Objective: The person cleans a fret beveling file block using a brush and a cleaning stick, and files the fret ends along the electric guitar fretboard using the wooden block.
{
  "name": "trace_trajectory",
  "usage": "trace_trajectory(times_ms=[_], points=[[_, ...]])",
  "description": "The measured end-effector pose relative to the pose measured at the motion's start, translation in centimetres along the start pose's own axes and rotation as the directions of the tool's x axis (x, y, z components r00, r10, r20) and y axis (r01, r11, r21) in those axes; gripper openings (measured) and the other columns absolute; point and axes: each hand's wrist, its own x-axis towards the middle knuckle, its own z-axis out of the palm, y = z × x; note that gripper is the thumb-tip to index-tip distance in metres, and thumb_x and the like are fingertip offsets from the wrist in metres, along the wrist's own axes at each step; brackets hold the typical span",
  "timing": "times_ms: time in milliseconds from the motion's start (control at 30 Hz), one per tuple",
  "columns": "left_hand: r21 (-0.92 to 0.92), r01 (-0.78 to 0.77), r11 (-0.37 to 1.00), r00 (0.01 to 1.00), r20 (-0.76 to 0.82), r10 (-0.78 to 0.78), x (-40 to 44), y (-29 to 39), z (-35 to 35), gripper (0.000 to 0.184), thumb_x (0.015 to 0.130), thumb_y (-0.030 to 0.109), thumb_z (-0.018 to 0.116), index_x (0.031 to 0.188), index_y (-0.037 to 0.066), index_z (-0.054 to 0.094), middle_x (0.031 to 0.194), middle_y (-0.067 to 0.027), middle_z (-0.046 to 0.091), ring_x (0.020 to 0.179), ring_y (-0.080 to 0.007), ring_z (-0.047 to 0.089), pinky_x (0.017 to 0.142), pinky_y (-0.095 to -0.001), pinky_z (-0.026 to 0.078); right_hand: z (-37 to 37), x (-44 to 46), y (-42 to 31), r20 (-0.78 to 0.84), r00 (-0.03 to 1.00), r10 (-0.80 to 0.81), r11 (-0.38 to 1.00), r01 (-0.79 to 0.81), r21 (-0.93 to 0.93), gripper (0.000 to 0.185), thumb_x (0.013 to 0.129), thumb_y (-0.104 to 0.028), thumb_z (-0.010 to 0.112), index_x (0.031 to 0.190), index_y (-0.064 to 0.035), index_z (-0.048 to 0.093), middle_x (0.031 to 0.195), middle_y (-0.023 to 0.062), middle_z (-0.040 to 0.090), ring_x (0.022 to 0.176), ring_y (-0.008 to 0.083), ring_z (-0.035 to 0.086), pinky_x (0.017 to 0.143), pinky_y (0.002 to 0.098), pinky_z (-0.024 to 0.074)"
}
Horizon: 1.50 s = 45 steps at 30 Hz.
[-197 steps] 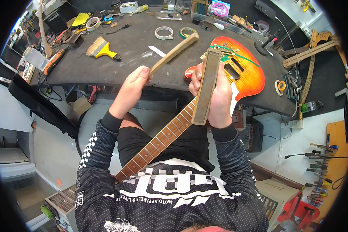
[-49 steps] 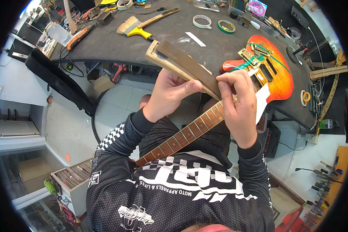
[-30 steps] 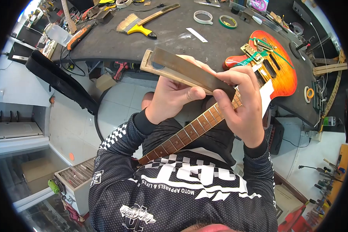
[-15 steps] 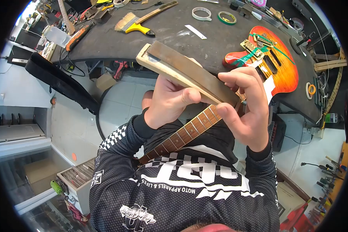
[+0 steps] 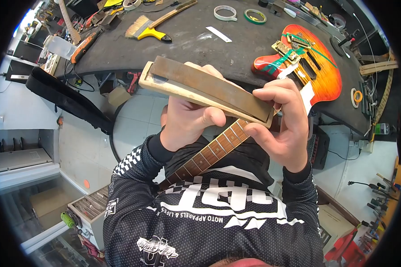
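A long pale wooden block (image 5: 187, 94) with a flat brown slab (image 5: 205, 84) set along its face is held tilted in front of my chest. My left hand (image 5: 187, 116) supports it from beneath, thumb along the near side and fingers behind. My right hand (image 5: 287, 120) grips its right end between thumb and fingers. Below the block, a guitar neck (image 5: 209, 153) with a fretted wooden fingerboard lies diagonally across my lap. The orange sunburst guitar body (image 5: 318, 71), with green tape on it, rests on the dark workbench (image 5: 187, 44) to the right.
On the bench lie a yellow-handled paintbrush (image 5: 149, 30), a white strip (image 5: 218, 34), a white tape roll (image 5: 225, 13) and a green tape roll (image 5: 255, 17). An orange cutter (image 5: 84, 46) is at the left edge. A black padded strap-like piece (image 5: 69, 100) stands left of me.
Both hands have shifted the wooden block slightly left and down, and its brown face is turned more toward me. The bench also sits a little further left in view.
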Motion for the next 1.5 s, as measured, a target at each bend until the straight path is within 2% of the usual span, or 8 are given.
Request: trace_trajectory(times_ms=[67,167,267,400,733,900,1133,1500], points=[[0.027,-0.029,0.999,0.999,-0.014,0.029,0.1,0.2,0.4,0.076,0.079,0.029,0.101,0.129,0.007,0.048,0.124,-0.0114,0.065,0.117,-0.0279,0.075,0.096,-0.0385,0.065,0.1,-0.1,0.2,0.000,1.000,0.020,0.999,-0.020,0.032,0.055,0.085,-0.024,0.097,0.128,-0.0027,0.071,0.116,0.0115,0.068,0.103,0.0242,0.066,0.085,0.0351,0.0553],[0.215,-0.209,0.954,0.976,0.113,0.188,0.7,0.0,-0.3,0.082,0.074,0.031,0.102,0.131,0.007,0.048,0.120,-0.0139,0.068,0.114,-0.0272,0.076,0.093,-0.0363,0.065,0.2,-0.1,0.9,0.012,1.000,-0.015,0.996,0.014,0.085,0.053,0.086,-0.018,0.095,0.131,-0.0040,0.071,0.117,0.0119,0.066,0.106,0.0246,0.065,0.090,0.0368,0.0556],[0.443,-0.433,0.785,0.898,0.289,0.332,1.3,0.2,-1.4,0.087,0.071,0.034,0.104,0.133,0.007,0.049,0.116,-0.0160,0.071,0.109,-0.0258,0.075,0.090,-0.0346,0.064,0.6,-0.4,1.9,0.006,1.000,-0.014,0.984,0.013,0.179,0.051,0.087,-0.013,0.094,0.132,-0.0056,0.072,0.119,0.0123,0.065,0.108,0.0251,0.065,0.095,0.0380,0.0554],[0.496,-0.434,0.752,0.897,0.309,0.315,1.2,0.5,-1.1,0.083,0.074,0.050,0.097,0.131,0.013,0.051,0.115,-0.0145,0.072,0.102,-0.0276,0.074,0.089,-0.0402,0.064,0.8,-0.4,2.3,0.015,1.000,-0.027,0.983,0.023,0.185,0.050,0.087,-0.009,0.093,0.133,-0.0059,0.073,0.120,0.0118,0.066,0.109,0.0255,0.066,0.094,0.0373,0.0558],[0.440,-0.397,0.805,0.915,0.264,0.306,1.1,0.0,-1.4,0.074,0.074,0.045,0.100,0.123,0.012,0.055,0.111,-0.0113,0.069,0.103,-0.0267,0.073,0.089,-0.0398,0.064,0.9,-0.3,2.9,0.040,0.996,-0.082,0.993,0.079,0.083,0.050,0.090,-0.010,0.089,0.137,-0.0066,0.073,0.123,0.0111,0.066,0.110,0.0254,0.066,0.095,0.0371,0.0561],[0.332,-0.329,0.884,0.942,0.182,0.282,1.0,-0.5,-1.2,0.075,0.072,0.042,0.103,0.121,0.011,0.057,0.109,-0.0110,0.070,0.103,-0.0271,0.074,0.089,-0.0410,0.064,1.3,0.3,1.5,0.051,0.989,-0.137,0.988,0.133,0.085,0.054,0.086,0.005,0.087,0.135,-0.0117,0.070,0.126,0.0151,0.061,0.107,0.0273,0.066,0.087,0.0379,0.0588],[0.274,-0.276,0.922,0.961,0.104,0.256,0.7,-0.6,-0.8,0.075,0.071,0.041,0.104,0.121,0.010,0.057,0.109,-0.0107,0.070,0.102,-0.0279,0.074,0.091,-0.0427,0.064,1.1,0.4,1.3,0.070,0.985,-0.156,0.988,0.154,0.029,0.054,0.086,0.003,0.089,0.134,-0.0120,0.070,0.126,0.0137,0.060,0.104,0.0257,0.067,0.084,0.0363,0.0597],[0.266,-0.259,0.929,0.966,0.095,0.242,0.6,-0.6,-0.6,0.075,0.070,0.039,0.104,0.122,0.010,0.058,0.111,-0.0111,0.072,0.105,-0.0289,0.074,0.092,-0.0423,0.063,0.8,0.4,1.0,0.056,0.987,-0.151,0.988,0.152,-0.022,0.051,0.085,0.000,0.090,0.130,-0.0124,0.071,0.122,0.0121,0.064,0.104,0.0269,0.067,0.085,0.0382,0.0600]])
